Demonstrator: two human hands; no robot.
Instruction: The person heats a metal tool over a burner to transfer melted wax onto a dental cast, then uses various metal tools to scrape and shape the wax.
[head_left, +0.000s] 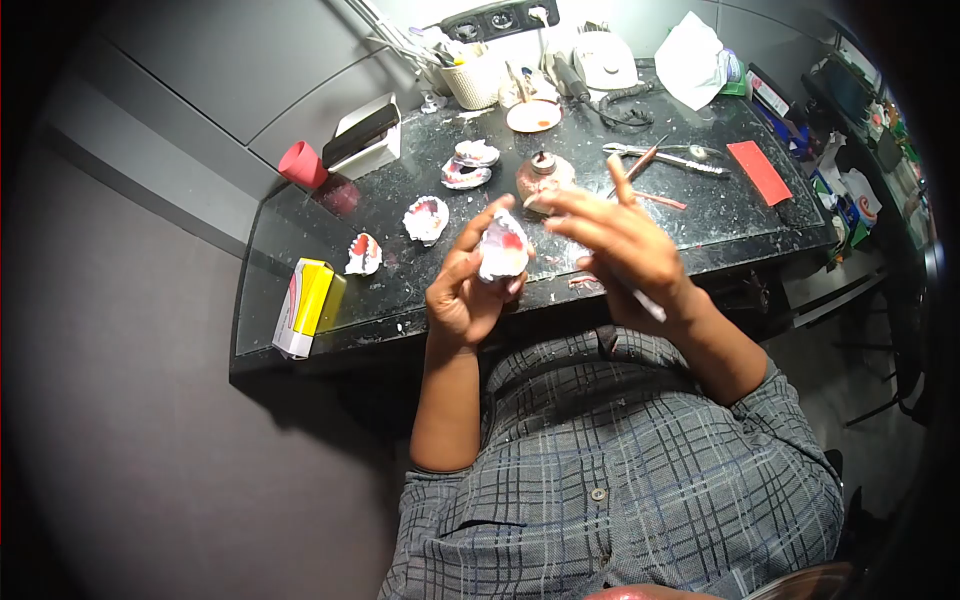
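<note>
In my left hand is a white plaster dental cast with a patch of red wax on it. The fingers and thumb grip its sides, above the table's front edge. My right hand is raised just right of the cast, its fingers stretched out towards it. A thin pale tool sticks out below the right palm; the rest of it is hidden by the hand. Behind the hands stands a small spirit burner. Another plaster cast lies left of my left hand.
A paired cast, a cast with red wax and a yellow-and-white box are on the left. Behind are a red cup, a tool basket and a dish. A red wax sheet lies right.
</note>
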